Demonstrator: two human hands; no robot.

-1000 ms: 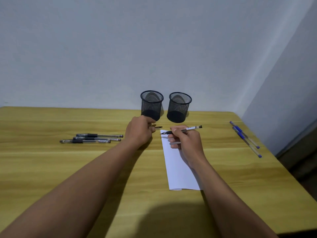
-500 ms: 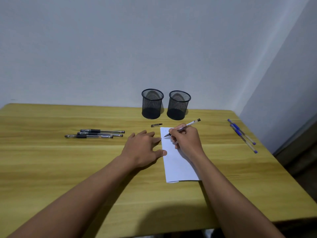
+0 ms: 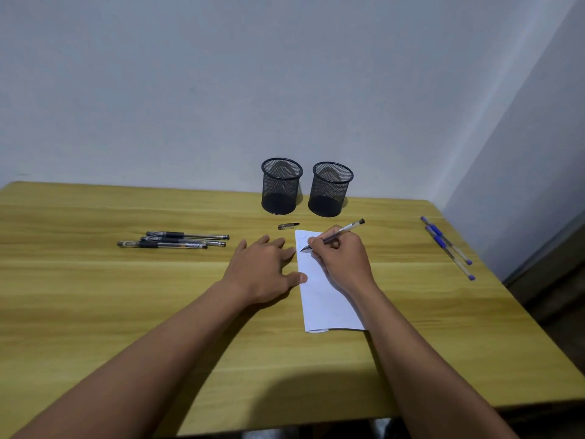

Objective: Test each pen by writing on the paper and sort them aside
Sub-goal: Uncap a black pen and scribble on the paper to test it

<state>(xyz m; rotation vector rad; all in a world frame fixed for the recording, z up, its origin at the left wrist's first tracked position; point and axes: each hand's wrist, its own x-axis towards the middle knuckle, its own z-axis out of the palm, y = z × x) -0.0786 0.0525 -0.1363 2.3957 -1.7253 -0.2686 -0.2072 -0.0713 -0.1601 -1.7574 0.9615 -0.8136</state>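
My right hand (image 3: 343,258) grips a black pen (image 3: 343,232) with its tip pressed on the upper left of the white paper (image 3: 323,299), where faint marks show. My left hand (image 3: 264,269) lies flat with fingers spread, thumb on the paper's left edge. The pen's cap (image 3: 288,226) lies just beyond the paper. Three black pens (image 3: 177,240) lie side by side at the left. Blue pens (image 3: 448,245) lie at the right.
Two black mesh pen cups (image 3: 281,185) (image 3: 330,189) stand side by side against the back wall, both look empty. The wooden table's (image 3: 126,305) right edge runs close to the blue pens; a wall corner rises at the right.
My left hand set the cap down beyond the paper and came back to lie flat on the paper's edge. My right hand lowered the pen's tip onto the paper, and marks appeared.
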